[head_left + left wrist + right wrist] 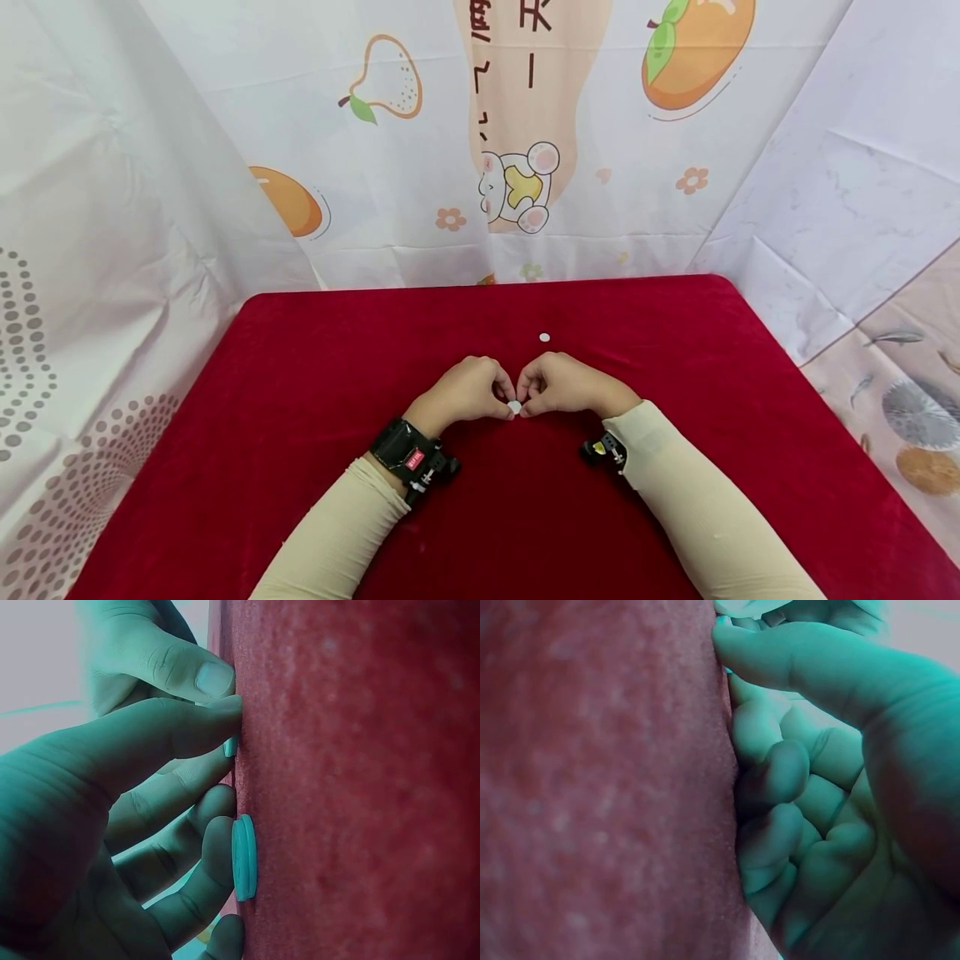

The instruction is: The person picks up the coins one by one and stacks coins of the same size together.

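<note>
By left hand (474, 390), illegible red label (415, 458)

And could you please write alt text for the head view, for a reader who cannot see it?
A person's left hand and right hand, fingers curled, meet at a small white disc over a red-covered table. A second white disc lies beyond the hands; behind the table hangs a fruit-printed white curtain.

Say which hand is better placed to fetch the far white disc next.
Probably the right hand: the far white disc lies just beyond it in the head view, farther from the left hand.
</note>
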Motion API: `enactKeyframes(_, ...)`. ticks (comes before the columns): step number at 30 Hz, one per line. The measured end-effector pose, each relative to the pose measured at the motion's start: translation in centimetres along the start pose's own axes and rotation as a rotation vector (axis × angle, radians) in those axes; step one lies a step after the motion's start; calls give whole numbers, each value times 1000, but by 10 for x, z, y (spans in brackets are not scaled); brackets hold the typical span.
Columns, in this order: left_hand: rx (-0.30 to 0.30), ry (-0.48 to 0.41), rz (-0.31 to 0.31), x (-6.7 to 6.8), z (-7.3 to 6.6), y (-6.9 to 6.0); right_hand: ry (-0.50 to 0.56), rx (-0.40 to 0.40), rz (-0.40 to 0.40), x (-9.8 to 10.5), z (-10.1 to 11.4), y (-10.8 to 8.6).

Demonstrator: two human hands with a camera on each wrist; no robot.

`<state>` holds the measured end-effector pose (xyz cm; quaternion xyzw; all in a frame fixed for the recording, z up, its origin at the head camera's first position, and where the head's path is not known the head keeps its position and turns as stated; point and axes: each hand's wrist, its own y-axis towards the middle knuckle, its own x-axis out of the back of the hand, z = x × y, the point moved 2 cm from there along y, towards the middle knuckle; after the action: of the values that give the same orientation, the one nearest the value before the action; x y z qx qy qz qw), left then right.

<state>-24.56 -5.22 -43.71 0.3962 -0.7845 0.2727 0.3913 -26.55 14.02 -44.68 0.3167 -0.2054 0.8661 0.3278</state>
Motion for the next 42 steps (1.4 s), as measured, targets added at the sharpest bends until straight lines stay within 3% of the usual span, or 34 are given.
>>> enactKeyframes(21, 10, -15, -1, 0, -1, -1, -65, 12, -53, 5, -1, 0)
enactKeyframes(42, 22, -1, 3, 0, 1, 0, -95, -80, -186, 18, -17, -3)
